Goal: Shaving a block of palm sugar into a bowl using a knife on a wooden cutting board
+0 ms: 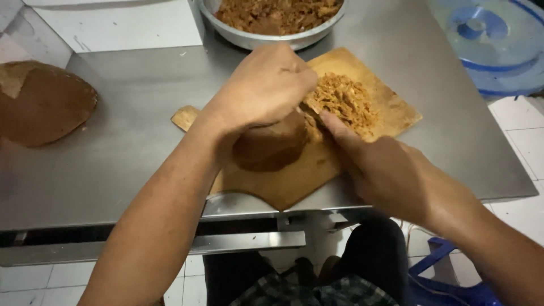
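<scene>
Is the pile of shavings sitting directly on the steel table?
No, the shavings lie on the wooden cutting board, beside the brown block under the left hand.

On the table (pixel 141 113) before us lies a cutting board (pixel 294 181), and on it a block (pixel 272 144) sits left of a heap of shavings (pixel 345 102). Our left hand (pixel 263 85) rests on top of the block, our right hand (pixel 391 170) just right of it, touching the heap. Behind the board stands a bowl (pixel 266 37) with more shavings in it; far left lies another block (pixel 42 105).
</scene>
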